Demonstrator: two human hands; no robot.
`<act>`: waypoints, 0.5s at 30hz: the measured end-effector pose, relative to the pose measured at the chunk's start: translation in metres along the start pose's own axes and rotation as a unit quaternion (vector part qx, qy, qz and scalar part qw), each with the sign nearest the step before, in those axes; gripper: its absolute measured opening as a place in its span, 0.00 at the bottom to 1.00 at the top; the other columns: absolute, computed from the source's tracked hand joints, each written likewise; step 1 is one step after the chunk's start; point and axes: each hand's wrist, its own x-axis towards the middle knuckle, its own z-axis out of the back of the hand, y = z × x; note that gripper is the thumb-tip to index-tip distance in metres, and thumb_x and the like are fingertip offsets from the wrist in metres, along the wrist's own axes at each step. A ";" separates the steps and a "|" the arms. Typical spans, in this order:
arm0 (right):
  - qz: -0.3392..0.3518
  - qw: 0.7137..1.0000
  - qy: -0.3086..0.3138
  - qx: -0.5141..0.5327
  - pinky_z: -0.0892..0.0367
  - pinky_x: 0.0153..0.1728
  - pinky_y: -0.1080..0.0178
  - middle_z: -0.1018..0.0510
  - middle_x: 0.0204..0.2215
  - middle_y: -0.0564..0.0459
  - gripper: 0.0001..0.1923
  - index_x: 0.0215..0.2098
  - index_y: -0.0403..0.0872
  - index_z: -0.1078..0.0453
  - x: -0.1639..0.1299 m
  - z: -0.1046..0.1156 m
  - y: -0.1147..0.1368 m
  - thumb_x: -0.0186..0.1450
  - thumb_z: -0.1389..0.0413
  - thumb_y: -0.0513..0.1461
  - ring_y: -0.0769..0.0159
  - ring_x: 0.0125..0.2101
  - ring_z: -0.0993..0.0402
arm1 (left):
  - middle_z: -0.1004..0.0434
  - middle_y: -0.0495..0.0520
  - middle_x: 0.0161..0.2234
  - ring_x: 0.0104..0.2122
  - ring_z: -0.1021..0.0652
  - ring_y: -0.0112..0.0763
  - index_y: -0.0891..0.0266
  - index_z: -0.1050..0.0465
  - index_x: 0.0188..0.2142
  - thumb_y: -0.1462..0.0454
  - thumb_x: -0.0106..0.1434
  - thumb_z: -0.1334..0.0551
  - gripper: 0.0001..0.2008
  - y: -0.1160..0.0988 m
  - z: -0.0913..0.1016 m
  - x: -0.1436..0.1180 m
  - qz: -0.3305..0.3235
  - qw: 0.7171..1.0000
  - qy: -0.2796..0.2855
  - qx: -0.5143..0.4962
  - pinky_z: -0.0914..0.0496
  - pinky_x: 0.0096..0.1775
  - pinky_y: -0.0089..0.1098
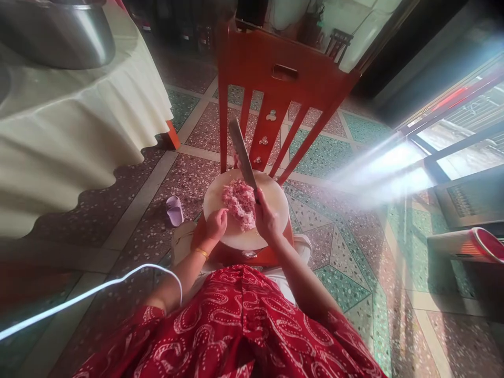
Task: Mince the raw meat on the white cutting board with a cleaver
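Observation:
My right hand [268, 216] is wrapped round the handle of a cleaver [243, 155]. Its blade tilts up and away, over the far part of a round cutting board [271, 184], with some meat clinging along its left side. Chopped raw meat [240, 202] lies in a pink heap in the middle of the board. Beside the heap, at the board's near left edge, my left hand [217, 223] is curled closed, and no object shows in it. The board rests on the seat of a red wooden chair [252, 257], in front of my lap.
The chair's slatted back [291, 68] rises beyond the board. To the left stands a table with a cream cloth [98, 110] and a metal pot [79, 37]. A white cable [118, 281] crosses at lower left. A purple slipper [174, 211] and a bin [464, 245] are on the floor.

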 end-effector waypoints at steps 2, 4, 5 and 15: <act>-0.029 0.997 0.076 -0.018 0.30 0.48 0.58 0.26 0.54 0.45 0.26 0.66 0.51 0.45 0.000 -0.017 -0.011 0.70 0.56 0.40 0.57 0.50 0.26 | 0.22 0.58 0.39 0.41 0.23 0.36 0.61 0.28 0.41 0.62 0.66 0.51 0.14 -0.001 0.001 -0.001 0.007 1.000 0.003 0.001 0.30 0.47 0.37; -0.082 0.980 0.175 -0.056 0.27 0.41 0.57 0.20 0.45 0.43 0.26 0.66 0.51 0.45 -0.008 -0.024 -0.023 0.70 0.54 0.40 0.55 0.41 0.21 | 0.22 0.59 0.39 0.41 0.23 0.37 0.61 0.27 0.41 0.62 0.66 0.51 0.14 -0.002 0.003 -0.002 0.015 1.000 0.007 0.000 0.30 0.48 0.38; -0.102 0.971 0.204 -0.072 0.27 0.39 0.56 0.19 0.40 0.44 0.26 0.66 0.52 0.45 -0.013 -0.022 -0.026 0.70 0.54 0.40 0.54 0.37 0.20 | 0.22 0.58 0.38 0.41 0.23 0.37 0.61 0.27 0.40 0.62 0.66 0.51 0.14 -0.003 0.004 -0.002 0.017 1.000 0.011 -0.001 0.30 0.47 0.38; -0.024 1.000 -0.017 -0.005 0.29 0.48 0.58 0.26 0.54 0.46 0.26 0.66 0.49 0.45 -0.017 0.014 -0.022 0.69 0.57 0.39 0.59 0.48 0.24 | 0.22 0.59 0.39 0.40 0.22 0.37 0.61 0.27 0.41 0.62 0.66 0.51 0.14 -0.004 -0.001 0.000 -0.003 1.000 -0.005 0.002 0.30 0.46 0.37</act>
